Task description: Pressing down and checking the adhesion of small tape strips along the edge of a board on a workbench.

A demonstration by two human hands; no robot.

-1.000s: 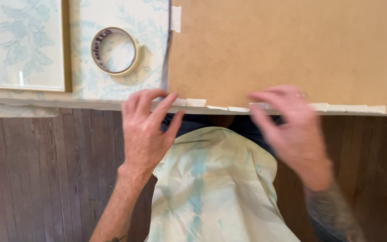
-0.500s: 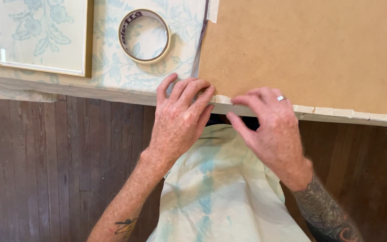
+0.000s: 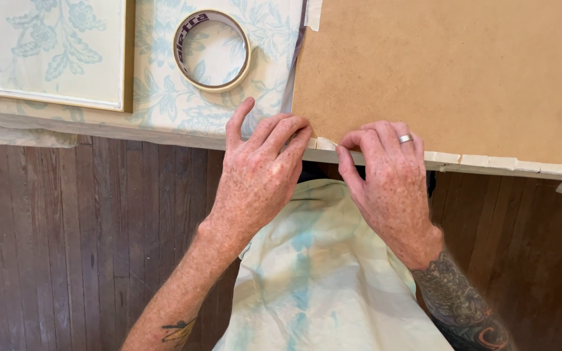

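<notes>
Head view: left hand point(image 3: 258, 172) presses flat, grip empty, on the brown board point(image 3: 450, 71); right hand point(image 3: 388, 179) pinches the tape strip point(image 3: 328, 144); tape roll point(image 3: 212, 50) at 11 o'clock.

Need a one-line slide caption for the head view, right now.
Left hand and right hand press cream masking tape strip along brown fibreboard panel edge, beside cream tape roll.

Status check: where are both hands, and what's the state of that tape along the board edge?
Left hand flat on brown board corner. Right hand fingertips pressing tape strip along near edge. Tape roll lies apart; nothing in the way.
</notes>
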